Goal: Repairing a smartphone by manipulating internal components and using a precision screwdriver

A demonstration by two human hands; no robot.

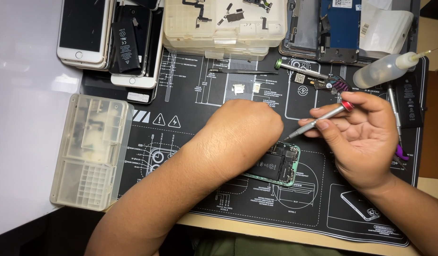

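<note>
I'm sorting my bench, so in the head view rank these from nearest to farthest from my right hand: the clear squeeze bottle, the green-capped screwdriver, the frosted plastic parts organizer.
From the right hand:
1. Clear squeeze bottle, just above, right side.
2. Green-capped screwdriver, up and to the left.
3. Frosted plastic parts organizer, far left, off the mat.

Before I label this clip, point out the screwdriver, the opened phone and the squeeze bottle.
screwdriver (pixel 323 117): head view, on its grey shaft.
opened phone (pixel 283 161): head view, on its exposed insides.
squeeze bottle (pixel 382 70): head view, on its clear body.
</note>
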